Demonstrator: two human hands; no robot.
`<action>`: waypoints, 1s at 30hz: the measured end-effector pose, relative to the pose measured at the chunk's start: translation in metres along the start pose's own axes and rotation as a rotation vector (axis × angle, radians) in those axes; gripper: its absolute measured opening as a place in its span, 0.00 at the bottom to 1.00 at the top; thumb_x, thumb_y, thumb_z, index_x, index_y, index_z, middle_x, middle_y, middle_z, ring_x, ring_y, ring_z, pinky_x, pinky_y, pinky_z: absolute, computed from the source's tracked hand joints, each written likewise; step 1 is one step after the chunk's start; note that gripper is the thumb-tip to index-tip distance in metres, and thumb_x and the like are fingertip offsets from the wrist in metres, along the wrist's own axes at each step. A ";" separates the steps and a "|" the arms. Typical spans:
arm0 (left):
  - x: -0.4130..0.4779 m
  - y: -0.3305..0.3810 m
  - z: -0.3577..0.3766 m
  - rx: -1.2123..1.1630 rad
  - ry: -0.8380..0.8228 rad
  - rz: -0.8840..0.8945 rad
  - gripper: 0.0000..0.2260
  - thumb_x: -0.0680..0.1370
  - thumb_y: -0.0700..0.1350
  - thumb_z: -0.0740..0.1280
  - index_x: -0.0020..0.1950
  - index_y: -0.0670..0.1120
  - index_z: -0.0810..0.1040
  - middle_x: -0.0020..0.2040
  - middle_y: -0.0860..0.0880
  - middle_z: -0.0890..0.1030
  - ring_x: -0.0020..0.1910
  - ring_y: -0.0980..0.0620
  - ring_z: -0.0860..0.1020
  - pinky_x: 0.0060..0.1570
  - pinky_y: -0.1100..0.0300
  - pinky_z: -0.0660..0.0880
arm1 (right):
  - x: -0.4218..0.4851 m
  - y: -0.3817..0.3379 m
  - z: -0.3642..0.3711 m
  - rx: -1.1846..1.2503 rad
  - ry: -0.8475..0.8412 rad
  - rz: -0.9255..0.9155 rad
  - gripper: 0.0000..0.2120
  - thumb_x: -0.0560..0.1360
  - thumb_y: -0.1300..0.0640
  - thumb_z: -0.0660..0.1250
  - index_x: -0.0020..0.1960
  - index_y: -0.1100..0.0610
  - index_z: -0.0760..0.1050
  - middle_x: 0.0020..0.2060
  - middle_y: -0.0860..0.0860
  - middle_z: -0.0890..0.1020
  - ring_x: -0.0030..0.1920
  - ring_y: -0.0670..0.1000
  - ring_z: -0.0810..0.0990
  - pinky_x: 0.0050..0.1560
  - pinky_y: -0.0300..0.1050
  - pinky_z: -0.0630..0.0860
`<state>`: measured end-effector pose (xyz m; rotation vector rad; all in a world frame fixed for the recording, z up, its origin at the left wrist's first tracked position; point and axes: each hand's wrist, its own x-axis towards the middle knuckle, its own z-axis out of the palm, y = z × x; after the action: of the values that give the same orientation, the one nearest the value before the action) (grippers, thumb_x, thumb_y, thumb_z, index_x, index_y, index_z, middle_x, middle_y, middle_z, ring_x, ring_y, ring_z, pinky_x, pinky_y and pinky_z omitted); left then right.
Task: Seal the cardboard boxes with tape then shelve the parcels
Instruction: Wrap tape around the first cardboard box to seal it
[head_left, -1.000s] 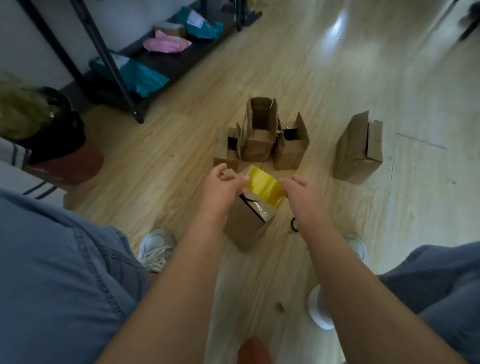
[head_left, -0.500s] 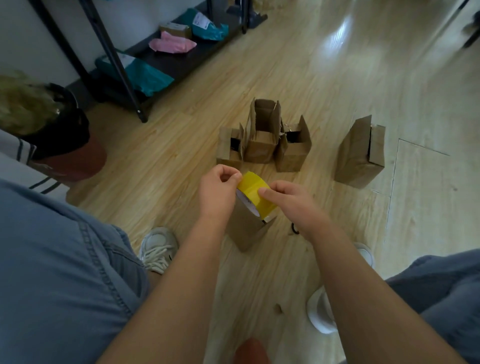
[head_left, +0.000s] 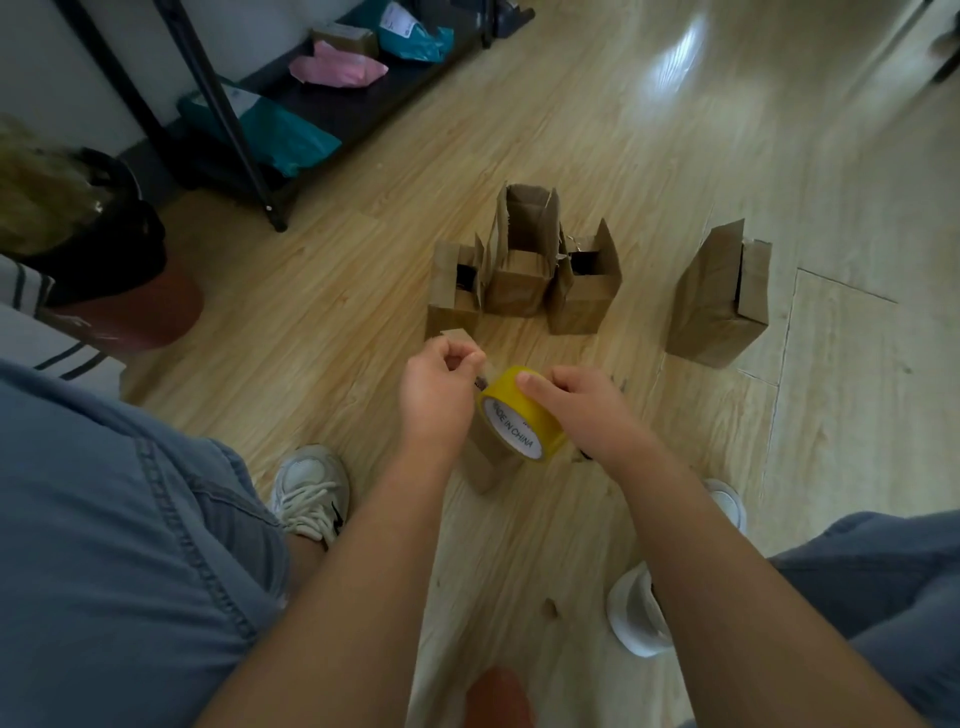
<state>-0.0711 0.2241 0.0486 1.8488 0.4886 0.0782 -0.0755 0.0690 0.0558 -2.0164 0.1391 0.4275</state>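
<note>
A small cardboard box (head_left: 488, 462) stands on the wood floor under my hands, one flap (head_left: 453, 334) sticking up. My right hand (head_left: 587, 410) grips a yellow tape roll (head_left: 519, 418) over the box top, white core facing me. My left hand (head_left: 441, 395) has its fingers curled beside the roll and pinches the tape end near the flap. Three open boxes (head_left: 522, 260) stand together just beyond. A fourth box (head_left: 719, 301) stands alone to the right.
A black shelf rack (head_left: 223, 109) at the back left holds teal parcels (head_left: 283, 132), a pink parcel (head_left: 337, 67) and a small carton (head_left: 345, 36). Another person's head (head_left: 62, 208) is at the left. My shoes (head_left: 311, 488) flank the box.
The stretched strip of tape between my hands has shortened. My right hand brought the roll in next to my left hand and turned it so its core shows.
</note>
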 end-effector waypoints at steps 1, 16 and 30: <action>0.000 0.001 -0.001 -0.030 0.019 -0.005 0.03 0.79 0.42 0.68 0.46 0.45 0.81 0.36 0.54 0.79 0.31 0.65 0.75 0.29 0.75 0.68 | 0.000 0.002 0.001 -0.045 0.014 0.002 0.23 0.79 0.45 0.67 0.32 0.53 0.61 0.26 0.47 0.62 0.24 0.43 0.62 0.26 0.38 0.62; 0.018 -0.001 -0.020 -0.209 -0.091 -0.182 0.01 0.77 0.37 0.70 0.46 0.43 0.80 0.39 0.47 0.81 0.37 0.55 0.79 0.41 0.64 0.78 | -0.003 0.025 -0.007 0.113 -0.147 0.159 0.24 0.71 0.35 0.72 0.53 0.55 0.84 0.41 0.46 0.85 0.44 0.47 0.82 0.55 0.48 0.76; 0.067 0.004 -0.008 -0.108 0.058 -0.134 0.07 0.76 0.38 0.71 0.41 0.48 0.79 0.40 0.49 0.82 0.39 0.54 0.80 0.45 0.61 0.78 | 0.020 0.031 0.004 -0.158 0.091 0.172 0.27 0.73 0.36 0.70 0.32 0.55 0.65 0.26 0.52 0.63 0.28 0.50 0.64 0.34 0.47 0.63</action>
<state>-0.0111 0.2549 0.0423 1.7073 0.6362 0.0668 -0.0662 0.0599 0.0203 -2.1891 0.3471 0.4672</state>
